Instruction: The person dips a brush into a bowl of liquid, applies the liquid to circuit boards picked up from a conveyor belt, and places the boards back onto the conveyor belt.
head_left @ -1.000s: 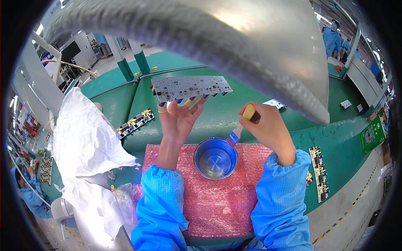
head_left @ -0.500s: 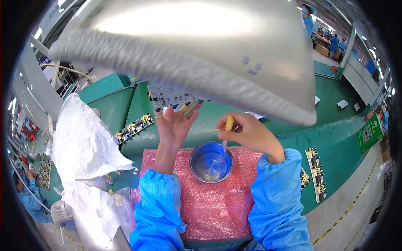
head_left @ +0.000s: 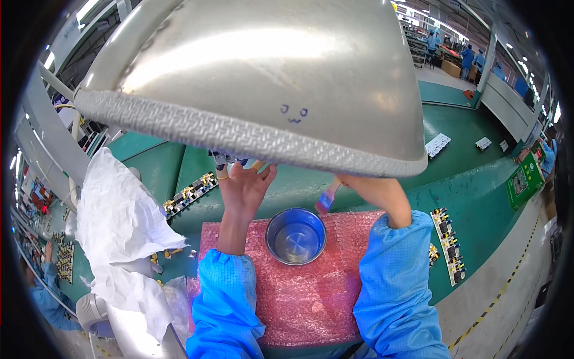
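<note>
My left hand (head_left: 244, 188), palm up with fingers bent back, supports a circuit board (head_left: 222, 159) from below. Most of that board and the fingertips are hidden behind the metal hood. In my right hand (head_left: 378, 194) is a small brush (head_left: 324, 202), its bristles pointing down and left. The hood's rim covers the fingers and the brush's handle end. A round metal bowl (head_left: 295, 261) with clear liquid stands between my forearms, on pink bubble wrap (head_left: 287, 317). The brush is outside the bowl, beyond its right rim.
Overhead, a metal hood (head_left: 263, 72) with a padded rim blocks the far middle. Populated circuit boards lie at left (head_left: 191, 192) and right (head_left: 448, 246) on the green bench (head_left: 478, 197). White crumpled sheeting (head_left: 116, 209) hangs over a pipe at left. A green box (head_left: 525, 181) stands far right.
My right hand has lifted the brush out of the bowl and moved away to the right, under the hood's rim. The view has shifted, and the hood now hides more of the held board.
</note>
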`<state>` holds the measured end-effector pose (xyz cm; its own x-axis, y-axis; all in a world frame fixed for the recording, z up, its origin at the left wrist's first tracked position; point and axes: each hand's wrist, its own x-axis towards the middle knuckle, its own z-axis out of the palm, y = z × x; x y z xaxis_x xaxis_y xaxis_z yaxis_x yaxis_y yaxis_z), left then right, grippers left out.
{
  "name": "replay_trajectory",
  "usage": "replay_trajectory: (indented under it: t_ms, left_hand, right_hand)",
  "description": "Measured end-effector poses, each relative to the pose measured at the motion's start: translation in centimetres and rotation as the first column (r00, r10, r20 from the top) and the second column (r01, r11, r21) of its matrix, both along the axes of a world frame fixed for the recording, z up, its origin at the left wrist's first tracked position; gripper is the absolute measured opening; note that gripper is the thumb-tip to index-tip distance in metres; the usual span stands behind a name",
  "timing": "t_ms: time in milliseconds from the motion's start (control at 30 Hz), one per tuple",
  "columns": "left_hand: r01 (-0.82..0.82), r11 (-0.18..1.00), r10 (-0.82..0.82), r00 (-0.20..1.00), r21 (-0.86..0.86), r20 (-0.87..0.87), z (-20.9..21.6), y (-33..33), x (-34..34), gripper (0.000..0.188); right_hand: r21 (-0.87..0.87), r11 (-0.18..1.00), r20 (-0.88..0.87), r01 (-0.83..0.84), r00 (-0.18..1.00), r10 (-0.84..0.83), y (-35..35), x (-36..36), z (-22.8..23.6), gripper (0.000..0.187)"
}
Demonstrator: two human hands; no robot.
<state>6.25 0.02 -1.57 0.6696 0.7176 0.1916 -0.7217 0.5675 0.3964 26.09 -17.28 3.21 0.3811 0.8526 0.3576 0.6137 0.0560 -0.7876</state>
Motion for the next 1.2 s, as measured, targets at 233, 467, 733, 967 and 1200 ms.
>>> replay_trajectory:
  t_ms: [233,467,733,967,1200]
  left_hand:
    - [0.018,0.996,-0.013,0.998,0.088,-0.066,-0.3,-0.5,0.8,0.026]
    - [0.102,0.964,-0.058,0.982,0.247,-0.181,-0.9,-2.0,1.4,0.048]
    - [0.142,0.924,-0.048,0.965,0.355,-0.259,-1.0,-3.0,2.0,0.058]
    - [0.133,0.931,-0.038,0.962,0.341,-0.271,-0.7,-3.7,2.2,0.06]
    - [0.093,0.896,0.029,0.963,0.435,-0.267,-2.0,-2.5,2.0,0.064]
  right_hand:
    - [0.409,0.878,-0.28,0.247,0.95,-0.137,-2.4,1.7,2.2,0.016]
    - [0.659,0.746,-0.629,0.099,0.616,0.474,0.3,-1.5,0.7,0.032]
    - [0.539,0.834,-0.741,0.12,0.539,0.401,0.7,-3.2,0.0,0.032]
    - [0.361,0.931,-0.617,0.059,0.764,0.191,0.8,-2.3,-1.1,0.045]
    - [0.488,0.851,-0.414,0.194,0.91,0.029,0.8,-0.6,-0.8,0.03]
